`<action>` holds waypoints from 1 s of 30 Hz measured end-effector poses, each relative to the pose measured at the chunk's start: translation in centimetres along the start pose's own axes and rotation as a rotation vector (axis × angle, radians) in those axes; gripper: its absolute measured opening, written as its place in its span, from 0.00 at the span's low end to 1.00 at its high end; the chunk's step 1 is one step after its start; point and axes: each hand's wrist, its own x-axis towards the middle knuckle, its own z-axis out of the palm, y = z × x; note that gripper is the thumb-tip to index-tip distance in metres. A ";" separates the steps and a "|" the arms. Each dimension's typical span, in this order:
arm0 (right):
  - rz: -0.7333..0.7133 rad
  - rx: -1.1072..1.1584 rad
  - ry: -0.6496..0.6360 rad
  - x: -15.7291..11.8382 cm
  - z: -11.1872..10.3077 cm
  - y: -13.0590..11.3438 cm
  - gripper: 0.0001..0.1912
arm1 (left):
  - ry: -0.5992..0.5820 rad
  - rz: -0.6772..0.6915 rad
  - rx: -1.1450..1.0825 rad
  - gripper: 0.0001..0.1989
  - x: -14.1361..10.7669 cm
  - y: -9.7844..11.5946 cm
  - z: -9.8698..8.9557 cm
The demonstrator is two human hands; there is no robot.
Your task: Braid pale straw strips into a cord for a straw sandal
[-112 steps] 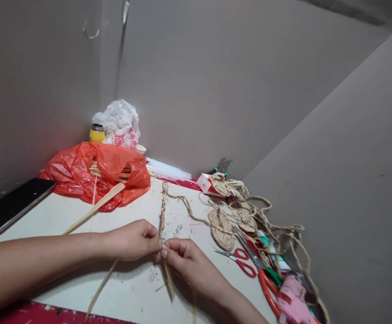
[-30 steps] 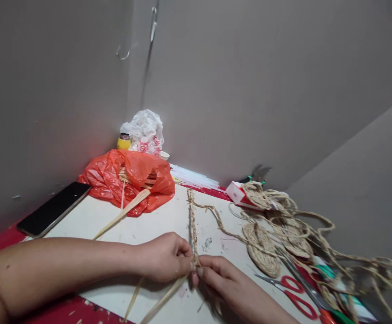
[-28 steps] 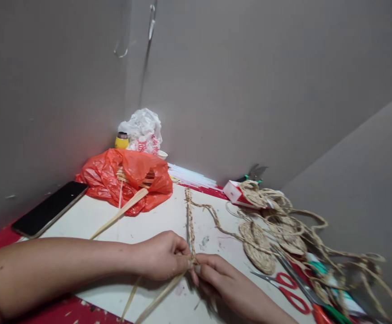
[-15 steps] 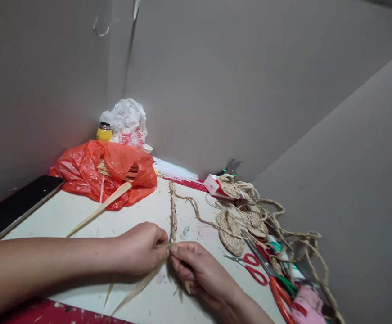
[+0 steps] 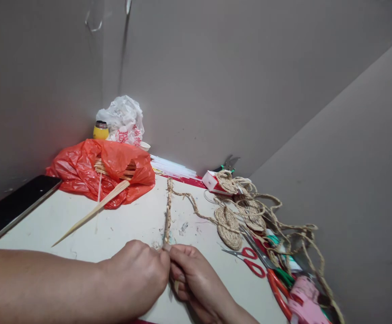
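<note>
At far L, a dark phone (image 5: 20,204) is laid flat nr the edge of the white-topped bench (image 5: 124,227); to its R, a red plastic bag (image 5: 77,168) is seen lying open, w/ straw strips (image 5: 101,166) bundled inside; a pale strip (image 5: 91,214) is laid at a slant, its broad end on the bag, its narrow end on the bench; behind the bag, a yellow jar (image 5: 101,131) and a crumpled white bag (image 5: 123,117) are set close together; in front, the L hand (image 5: 137,274) is held back-up, fingers curled closed, contents hidden, so what's gripped can't be told; just R of its knuckles, the braid (image 5: 168,211) is stretched lengthwise along the bench, near end pinched btwn thumb & forefinger of the R hand (image 5: 196,276), other fingers curled under; white sticks (image 5: 173,167) are piled along the back edge; farther R, a woven coil (image 5: 227,229) is crossed by cord (image 5: 196,209), w/ more cord tangled beyond; small scissors (image 5: 250,261) w/ red handles are laid nr the coil, then bigger scissors (image 5: 278,290) w/ orange-red handles; at far R, a pink glue gun (image 5: 304,297) is partly cut off by the frame edge.
</note>
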 end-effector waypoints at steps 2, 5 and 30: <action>0.007 0.013 -0.021 -0.1 0.1 -0.2 0.22 | -0.018 0.049 -0.011 0.06 -0.3 0.3 -0.7; 0.010 0.024 -0.056 -0.2 0.2 -0.8 0.16 | -0.088 0.135 -0.245 0.02 -0.6 0.3 -2.1; -0.026 -0.345 -0.198 -0.2 -1.4 -2.9 0.19 | -0.040 -0.500 -1.646 0.11 3.1 -4.0 2.3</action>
